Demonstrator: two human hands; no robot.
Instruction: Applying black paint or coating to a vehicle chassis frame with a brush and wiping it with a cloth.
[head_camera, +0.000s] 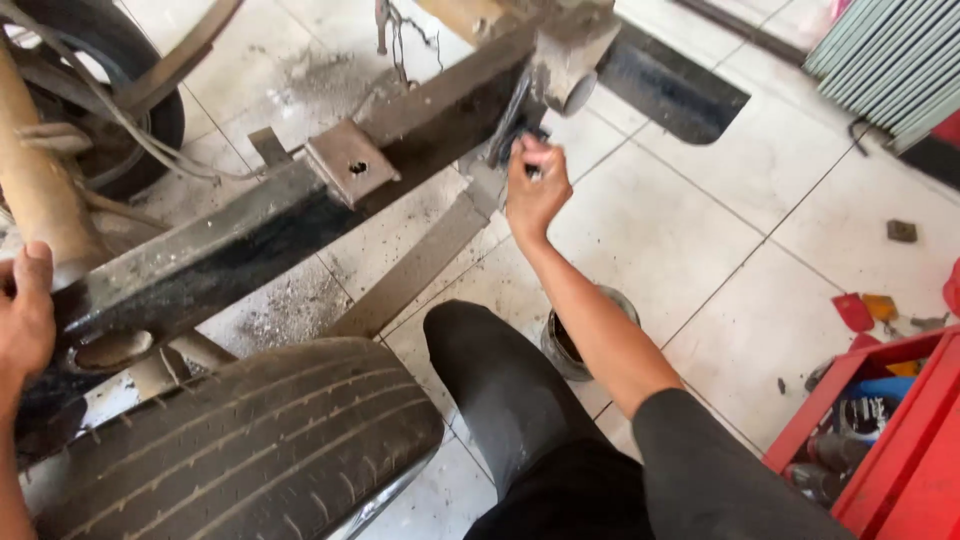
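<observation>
A long rusty steel frame rail (300, 205) runs from lower left to upper right across the view, partly coated black. My right hand (535, 185) is closed around a small paintbrush (512, 125) whose dark bristles press against the side of the rail near its far end. My left hand (25, 310) rests on the rail's near end at the left edge, fingers on the metal. A small tin of black paint (570, 345) stands on the floor tiles under my right forearm, beside my raised knee (490, 370).
A worn tyre (240, 450) lies in front of me at the lower left, another wheel (110, 70) at the upper left with cables. A red tool tray (880, 430) sits at the lower right. Small scraps lie on the white tiles (720, 250).
</observation>
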